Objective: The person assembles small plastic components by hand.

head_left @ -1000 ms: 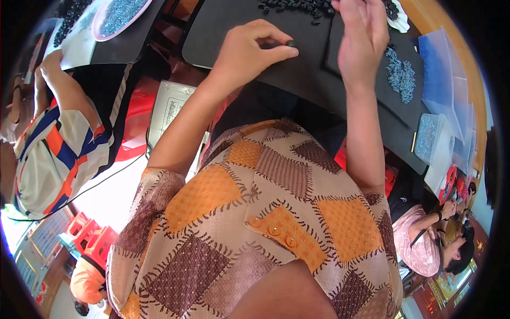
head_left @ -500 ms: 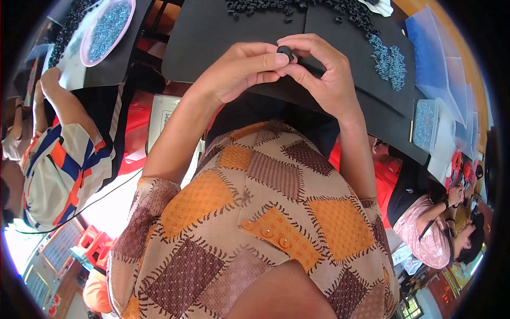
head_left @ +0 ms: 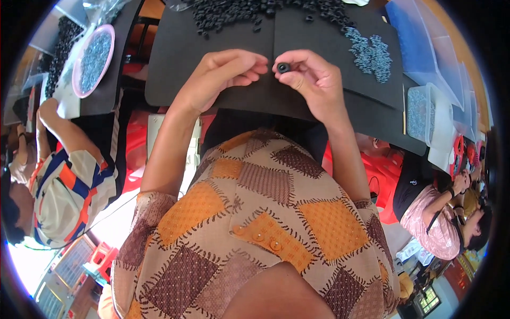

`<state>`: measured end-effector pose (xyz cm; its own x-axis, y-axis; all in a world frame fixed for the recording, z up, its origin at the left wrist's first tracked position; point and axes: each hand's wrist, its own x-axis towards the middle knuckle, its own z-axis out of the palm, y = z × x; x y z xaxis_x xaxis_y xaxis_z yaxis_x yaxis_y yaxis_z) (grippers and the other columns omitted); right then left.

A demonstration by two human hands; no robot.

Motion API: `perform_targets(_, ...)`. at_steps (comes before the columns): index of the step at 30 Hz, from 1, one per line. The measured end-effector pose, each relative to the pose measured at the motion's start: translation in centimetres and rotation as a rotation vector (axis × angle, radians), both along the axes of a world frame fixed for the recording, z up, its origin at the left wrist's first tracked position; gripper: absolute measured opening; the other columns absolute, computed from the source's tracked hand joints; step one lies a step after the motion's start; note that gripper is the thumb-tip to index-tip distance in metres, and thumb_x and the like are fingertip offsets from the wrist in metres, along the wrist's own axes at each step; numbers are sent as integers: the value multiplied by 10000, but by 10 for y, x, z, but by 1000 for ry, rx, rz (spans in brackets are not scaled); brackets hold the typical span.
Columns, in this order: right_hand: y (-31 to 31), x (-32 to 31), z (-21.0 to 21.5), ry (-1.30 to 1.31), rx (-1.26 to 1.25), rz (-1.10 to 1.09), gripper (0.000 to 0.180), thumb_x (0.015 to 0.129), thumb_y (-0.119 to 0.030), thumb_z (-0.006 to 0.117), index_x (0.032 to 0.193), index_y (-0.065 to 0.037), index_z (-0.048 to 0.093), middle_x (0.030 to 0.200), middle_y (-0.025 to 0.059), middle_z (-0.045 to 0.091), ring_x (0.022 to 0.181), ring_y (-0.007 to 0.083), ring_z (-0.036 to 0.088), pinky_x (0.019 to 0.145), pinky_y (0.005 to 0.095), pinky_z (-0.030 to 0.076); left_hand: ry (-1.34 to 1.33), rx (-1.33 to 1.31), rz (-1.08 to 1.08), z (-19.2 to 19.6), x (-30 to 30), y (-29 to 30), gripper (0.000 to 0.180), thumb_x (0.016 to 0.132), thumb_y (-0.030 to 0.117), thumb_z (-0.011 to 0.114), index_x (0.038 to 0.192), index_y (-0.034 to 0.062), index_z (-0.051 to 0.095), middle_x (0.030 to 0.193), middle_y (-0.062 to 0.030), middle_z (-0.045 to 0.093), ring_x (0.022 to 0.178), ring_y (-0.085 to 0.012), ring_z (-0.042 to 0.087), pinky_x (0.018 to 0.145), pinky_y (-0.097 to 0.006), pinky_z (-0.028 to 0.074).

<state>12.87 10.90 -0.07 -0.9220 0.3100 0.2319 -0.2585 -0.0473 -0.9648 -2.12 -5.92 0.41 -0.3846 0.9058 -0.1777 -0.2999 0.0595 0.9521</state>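
My right hand (head_left: 317, 82) pinches a small black round part (head_left: 283, 67) between thumb and fingertips, over the near part of the black tabletop (head_left: 223, 32). The part's face, with a hole or recess at its middle, shows toward me. Just left of it, a small gap away, is my left hand (head_left: 228, 74). Its fingers are loosely bent with the tips apart, and nothing shows in them. Many small black parts (head_left: 228, 13) of a like size lie in a heap along the far side. To their right is a pile of small clear bluish pieces (head_left: 374, 58).
A clear plastic box (head_left: 419, 114) of bluish pieces stands at the right, beside larger translucent bins (head_left: 419, 48). On the left, a pink-rimmed bowl (head_left: 74, 80) holds more such pieces. People sit on both sides, one in a striped shirt (head_left: 69, 196), another in pink (head_left: 433, 223).
My left hand has come away from the black part and moved left and nearer. My right hand keeps the part, its face now turned toward me. The view has shifted slightly.
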Motion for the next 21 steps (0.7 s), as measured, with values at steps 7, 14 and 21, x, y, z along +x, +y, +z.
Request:
perform_targets(7, 23, 29, 27, -241, 441, -19, 216, 833, 36, 685, 1042, -10, 657, 872, 39, 640, 761, 83, 586, 672, 240, 480, 409, -3, 200, -8, 1, 0, 194, 943, 104, 630, 1069, -27, 699, 1018, -76, 702, 911, -106, 643, 830, -235, 499)
perform_targets(14, 140, 63, 104, -47, 570, -566, 170, 904, 3, 624, 1065, -13, 677, 1012, 33, 683, 964, 120, 651, 871, 261, 505, 645, 56, 301, -13, 16, -3, 152, 922, -2, 615, 1046, -35, 696, 959, -78, 694, 864, -103, 649, 785, -219, 499)
perform_targets(21, 190, 75, 137, 201, 1442, -1374, 205, 911, -92, 644, 1099, -9, 643, 1057, 94, 661, 1007, 141, 616, 873, 270, 474, 627, 56, 323, -11, 18, 2, 143, 962, 54, 578, 999, -38, 679, 911, -79, 685, 812, -119, 642, 749, -247, 513)
